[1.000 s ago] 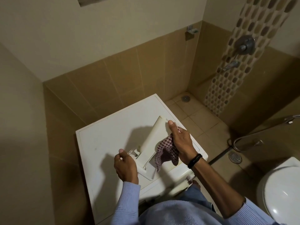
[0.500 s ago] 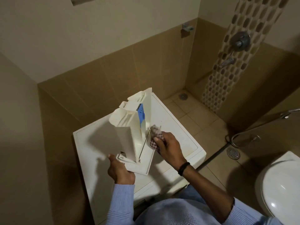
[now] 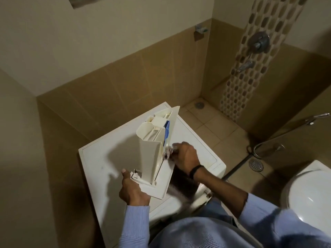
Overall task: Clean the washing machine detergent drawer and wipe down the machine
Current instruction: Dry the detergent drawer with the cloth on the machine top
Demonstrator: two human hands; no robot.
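White plastic detergent drawer (image 3: 152, 149) now stands upright on the washing machine (image 3: 100, 158) top; a second ago it lay flat, so the inner compartments with the blue insert (image 3: 167, 130) face the cloth side. Likely step: wiping the drawer's side wall. Left hand (image 3: 133, 189) is clamped on the drawer's front panel at the bottom, steadying it. Right hand (image 3: 186, 157), wrist bent, fingers closed on the bunched cloth (image 3: 168, 152), presses it against the drawer's right edge. Machine wipe-down not begun.

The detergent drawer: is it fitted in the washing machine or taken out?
Out. The drawer stands on end atop the washing machine, left hand gripping its base.
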